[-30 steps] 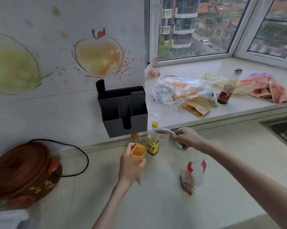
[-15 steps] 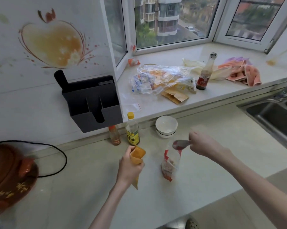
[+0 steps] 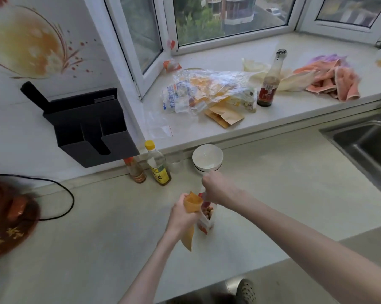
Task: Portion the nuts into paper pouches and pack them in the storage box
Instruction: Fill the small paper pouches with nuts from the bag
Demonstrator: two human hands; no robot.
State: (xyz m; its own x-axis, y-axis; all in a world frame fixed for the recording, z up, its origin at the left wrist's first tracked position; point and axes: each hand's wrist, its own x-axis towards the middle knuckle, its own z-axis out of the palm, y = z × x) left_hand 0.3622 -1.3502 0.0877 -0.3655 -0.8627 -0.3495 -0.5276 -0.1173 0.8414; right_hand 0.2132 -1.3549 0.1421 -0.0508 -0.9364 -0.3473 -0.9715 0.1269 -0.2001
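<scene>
The left hand [image 3: 181, 213] reaches forward over the pale countertop [image 3: 272, 194], fingers curled round a tan paper pouch [image 3: 191, 212] held upright with its mouth open and its flat tail hanging below the fist. Just beside it, the right hand [image 3: 215, 187] is closed round a spoon [image 3: 206, 201] (mostly hidden) dipping into the clear, crinkled nut bag [image 3: 207, 218], where brown nuts [image 3: 208, 210] show. A glossy white bowl [image 3: 207, 157] stands behind.

Three bottles are counted: two [image 3: 136, 171] [image 3: 158, 164] at the worktop's back edge, one [image 3: 269, 84] on the sill. One bowl [image 3: 207, 158], one nut bag [image 3: 207, 218], one held pouch [image 3: 190, 218] and two hands [image 3: 181, 216] [image 3: 217, 188] are recorded.
</scene>
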